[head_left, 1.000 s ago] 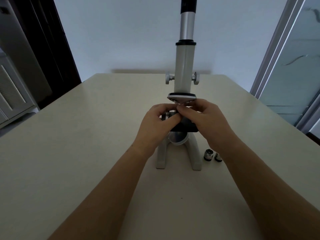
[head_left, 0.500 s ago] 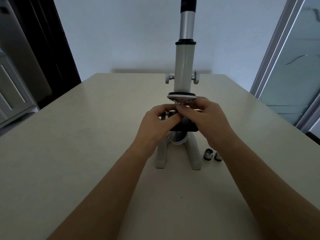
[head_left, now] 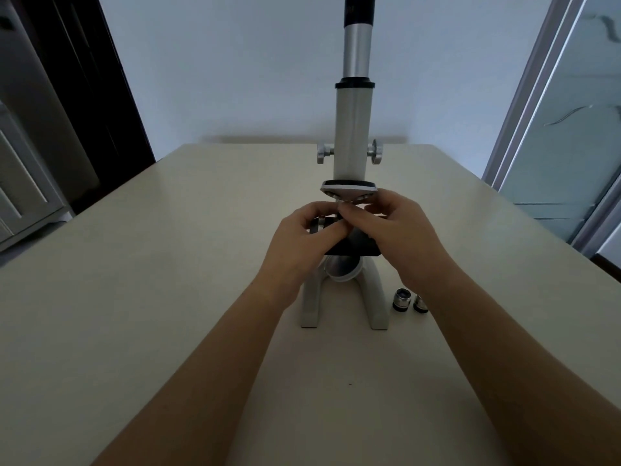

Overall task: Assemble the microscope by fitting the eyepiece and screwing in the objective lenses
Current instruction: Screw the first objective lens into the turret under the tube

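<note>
A white microscope (head_left: pixel 353 136) stands upright on the table, with a black eyepiece (head_left: pixel 359 10) seated in the top of its silver tube. Its round nosepiece (head_left: pixel 349 190) sits above the black stage (head_left: pixel 359 245). My left hand (head_left: pixel 302 240) and my right hand (head_left: pixel 400 230) meet just under the nosepiece, fingertips pinched on a small objective lens (head_left: pixel 341 210) that is mostly hidden by my fingers. Two loose objective lenses (head_left: pixel 401 300) lie on the table beside the right foot of the base; the second lens (head_left: pixel 420 303) is partly behind my right forearm.
The beige table (head_left: pixel 134 297) reaches a pale wall at the back. A dark doorway and a grey cabinet (head_left: pixel 20 183) are on the left. A glass door with a metal frame (head_left: pixel 554 129) is on the right.
My fingertips have shifted slightly around the lens under the nosepiece. The microscope and the two loose lenses have not moved.
</note>
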Action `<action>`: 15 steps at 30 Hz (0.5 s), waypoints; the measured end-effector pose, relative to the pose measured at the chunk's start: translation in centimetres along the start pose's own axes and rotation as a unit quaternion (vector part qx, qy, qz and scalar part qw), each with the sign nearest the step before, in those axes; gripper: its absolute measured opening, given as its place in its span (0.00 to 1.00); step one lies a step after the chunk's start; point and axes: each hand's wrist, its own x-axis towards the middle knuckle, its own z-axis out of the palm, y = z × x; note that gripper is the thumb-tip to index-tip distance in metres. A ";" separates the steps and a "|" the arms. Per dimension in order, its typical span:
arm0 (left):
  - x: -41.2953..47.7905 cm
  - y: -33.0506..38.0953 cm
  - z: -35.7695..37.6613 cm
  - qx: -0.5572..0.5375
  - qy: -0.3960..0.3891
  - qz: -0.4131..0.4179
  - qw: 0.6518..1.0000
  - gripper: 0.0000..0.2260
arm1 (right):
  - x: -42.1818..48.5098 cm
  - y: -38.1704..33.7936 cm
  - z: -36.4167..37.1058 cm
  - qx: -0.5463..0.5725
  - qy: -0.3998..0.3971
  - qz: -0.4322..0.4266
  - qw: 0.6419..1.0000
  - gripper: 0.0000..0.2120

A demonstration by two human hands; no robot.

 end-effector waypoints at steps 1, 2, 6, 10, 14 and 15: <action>0.0 0.0 0.0 -0.003 -0.001 0.001 1.000 0.09 | 0.0 0.0 0.0 0.000 0.002 -0.002 1.000 0.15; 0.0 0.0 0.0 -0.004 -0.003 0.002 1.000 0.10 | 0.0 0.0 -0.1 0.001 0.004 -0.006 1.000 0.13; 0.1 0.0 0.0 0.003 0.001 0.004 1.000 0.09 | -0.1 0.0 -0.2 0.028 -0.003 -0.013 1.000 0.09; 0.1 -0.1 0.1 0.007 0.009 0.001 1.000 0.06 | -0.1 0.0 -0.1 0.011 -0.011 0.001 1.000 0.16; 0.1 -0.1 0.1 0.003 0.007 0.000 1.000 0.07 | 0.0 0.0 -0.1 0.007 -0.009 0.003 1.000 0.16; 0.2 -0.1 0.1 0.003 0.006 0.000 1.000 0.08 | 0.0 0.0 -0.1 0.005 -0.009 0.001 1.000 0.15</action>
